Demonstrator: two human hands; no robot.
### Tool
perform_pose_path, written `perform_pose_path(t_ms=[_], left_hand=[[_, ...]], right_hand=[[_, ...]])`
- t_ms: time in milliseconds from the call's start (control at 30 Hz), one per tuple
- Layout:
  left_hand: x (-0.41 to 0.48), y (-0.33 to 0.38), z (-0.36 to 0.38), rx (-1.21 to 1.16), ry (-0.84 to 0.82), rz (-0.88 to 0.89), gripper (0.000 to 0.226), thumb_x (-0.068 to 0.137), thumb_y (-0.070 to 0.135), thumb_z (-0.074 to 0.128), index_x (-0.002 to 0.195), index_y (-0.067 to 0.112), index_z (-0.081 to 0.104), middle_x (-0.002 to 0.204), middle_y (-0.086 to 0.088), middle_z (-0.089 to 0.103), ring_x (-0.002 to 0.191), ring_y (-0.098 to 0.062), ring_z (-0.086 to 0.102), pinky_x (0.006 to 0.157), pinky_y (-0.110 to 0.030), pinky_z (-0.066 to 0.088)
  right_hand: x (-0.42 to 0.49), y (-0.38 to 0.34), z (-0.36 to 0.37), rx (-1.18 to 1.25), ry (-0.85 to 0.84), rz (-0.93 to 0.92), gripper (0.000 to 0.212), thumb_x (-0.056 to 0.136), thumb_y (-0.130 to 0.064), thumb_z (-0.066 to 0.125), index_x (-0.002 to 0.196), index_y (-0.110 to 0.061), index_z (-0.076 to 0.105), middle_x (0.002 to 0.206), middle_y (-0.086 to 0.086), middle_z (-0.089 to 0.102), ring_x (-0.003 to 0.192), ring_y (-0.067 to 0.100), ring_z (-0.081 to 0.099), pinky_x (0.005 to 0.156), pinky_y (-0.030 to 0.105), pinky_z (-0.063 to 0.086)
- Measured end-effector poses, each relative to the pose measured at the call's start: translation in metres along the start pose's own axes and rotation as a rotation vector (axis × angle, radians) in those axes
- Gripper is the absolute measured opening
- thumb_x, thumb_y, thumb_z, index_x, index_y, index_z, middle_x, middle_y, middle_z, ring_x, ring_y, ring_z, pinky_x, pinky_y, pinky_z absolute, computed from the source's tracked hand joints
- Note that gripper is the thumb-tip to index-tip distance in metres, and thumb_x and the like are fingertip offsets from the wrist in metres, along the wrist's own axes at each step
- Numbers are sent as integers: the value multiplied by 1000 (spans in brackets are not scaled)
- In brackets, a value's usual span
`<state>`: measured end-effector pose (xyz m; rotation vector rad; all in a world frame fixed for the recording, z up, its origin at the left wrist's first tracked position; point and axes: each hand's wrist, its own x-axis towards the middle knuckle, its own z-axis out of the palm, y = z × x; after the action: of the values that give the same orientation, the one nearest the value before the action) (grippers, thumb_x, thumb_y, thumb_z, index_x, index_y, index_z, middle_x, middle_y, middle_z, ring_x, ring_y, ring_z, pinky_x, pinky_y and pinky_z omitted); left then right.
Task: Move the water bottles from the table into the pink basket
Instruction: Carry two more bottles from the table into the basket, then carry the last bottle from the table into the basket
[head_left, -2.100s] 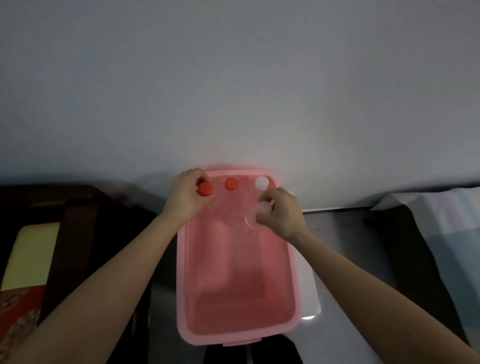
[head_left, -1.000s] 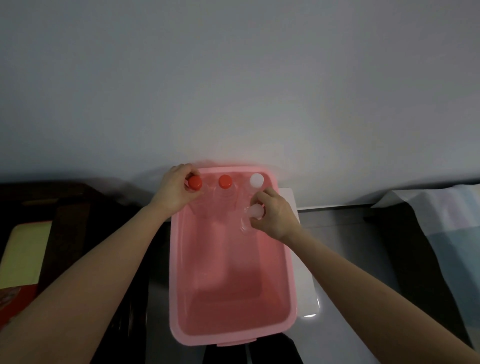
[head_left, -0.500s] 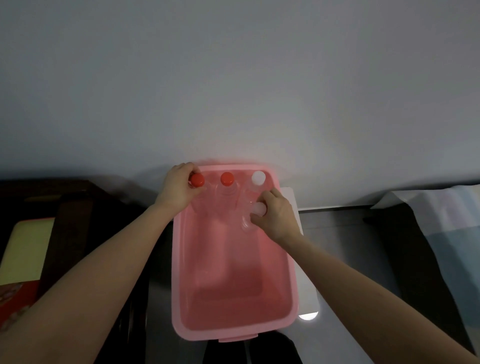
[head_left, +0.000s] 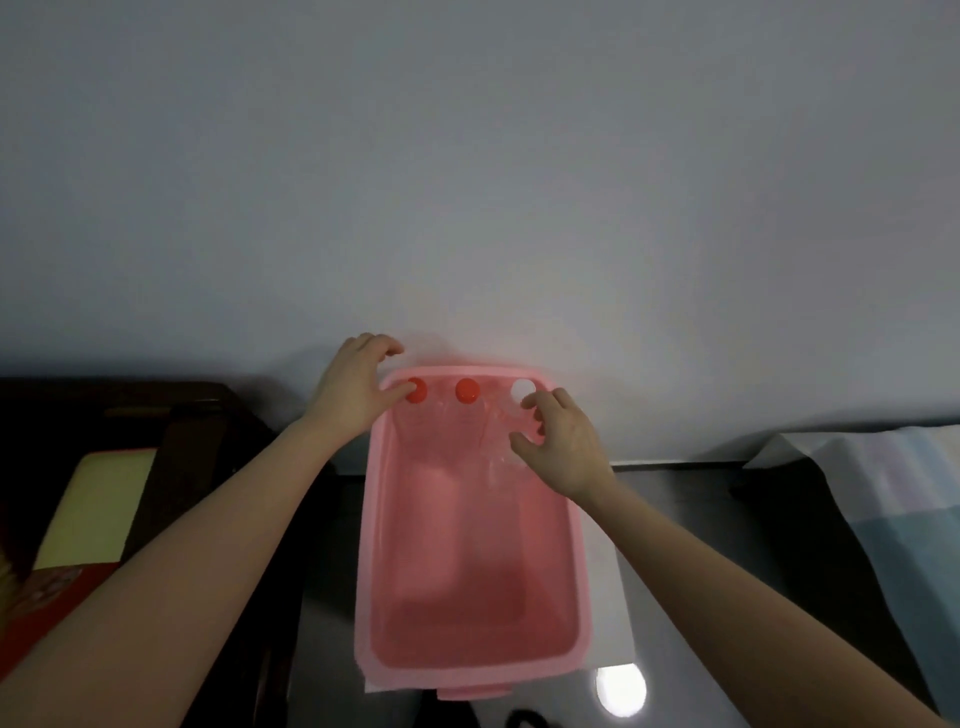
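Observation:
The pink basket (head_left: 365, 545) lies on the table in the middle of the head view. Three clear water bottles stand upright along its far wall: two with red caps (head_left: 415, 391) (head_left: 467, 389) and one with a white cap (head_left: 523, 388). My left hand (head_left: 350, 392) rests over the basket's far left corner with its fingers apart and its thumb beside the left red cap. My right hand (head_left: 563, 441) hovers with spread fingers over a fourth clear bottle (head_left: 497, 460), hiding its cap.
A plain wall rises directly behind the basket. Dark wooden furniture with a yellow cushion (head_left: 93, 509) stands to the left. A striped cloth (head_left: 883, 499) lies to the right. The white table top (head_left: 615, 597) shows beside the basket, with a light reflection (head_left: 621, 688) near me.
Both hands were closed on bottle tops in the basket's far end. Now their fingers have spread and lifted off, and the bottles stand in the basket on their own.

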<state>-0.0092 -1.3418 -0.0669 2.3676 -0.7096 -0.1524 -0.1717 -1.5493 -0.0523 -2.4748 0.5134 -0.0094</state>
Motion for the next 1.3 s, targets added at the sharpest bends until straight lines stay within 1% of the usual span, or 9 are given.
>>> perform_pose_path(t_ms=[133,300,533,667,900,967,1033,1133,1300], left_hand=[[-19,36,-49,32,116,-1,38,85,28,67,119,12,60,119,-8,63,113,-25,54,93,-31,40],[-87,97,-122,-8,317,-36,43,88,20,66,128,10,56,132,-7,59,124,-23,50,102,-21,30],[-309,166,-189,-79,803,-283,41,87,16,66,127,15,57,126,2,60,118,-13,53,101,-27,40],[-459,176,-199,-68,972,-494,37,89,24,64,126,24,59,124,10,59,117,-6,53,89,-8,37],[-691,206,-231,97,1206,-860,42,92,32,59,133,29,51,127,15,50,122,-10,45,97,-28,37],[-744,214,-237,164,1229,-947,44,91,33,59,133,26,51,134,6,53,126,-17,47,97,-29,35],[-792,220,-245,236,1215,-1020,50,90,31,61,137,18,49,141,-3,51,131,-20,44,102,-30,32],[-862,217,-255,257,1195,-1122,54,89,24,64,139,12,47,145,-9,48,135,-23,41,109,-31,29],[-973,177,-284,232,1257,-1177,54,88,18,66,138,11,47,144,-9,49,134,-24,42,107,-33,30]], right_hand=[[-7,-27,-39,-15,100,-132,40,82,-28,61,118,-13,57,119,0,55,110,19,52,83,31,47],[-39,-67,-93,-10,194,-326,45,83,-31,60,125,-17,52,134,-5,50,122,15,46,83,24,39],[-150,-128,-122,182,186,-678,49,84,-27,63,130,-18,50,138,-3,49,128,15,45,99,26,36],[-229,-170,-97,276,35,-840,47,84,-26,64,128,-16,52,133,0,53,124,17,47,99,28,38],[-369,-267,-13,347,-297,-1067,54,85,-36,64,134,-21,45,139,0,48,130,17,42,92,27,39],[-404,-290,14,289,-382,-1116,66,88,-49,55,143,-21,34,151,-1,35,140,18,30,103,33,38],[-439,-315,36,213,-430,-1198,78,88,-61,42,150,-19,20,159,-1,19,147,17,14,118,40,24],[-488,-354,70,174,-477,-1248,80,90,-57,43,152,-17,12,161,0,9,148,16,5,122,41,13],[-566,-416,138,193,-501,-1238,77,90,-50,52,152,-21,15,161,-4,11,148,14,8,120,40,20]])
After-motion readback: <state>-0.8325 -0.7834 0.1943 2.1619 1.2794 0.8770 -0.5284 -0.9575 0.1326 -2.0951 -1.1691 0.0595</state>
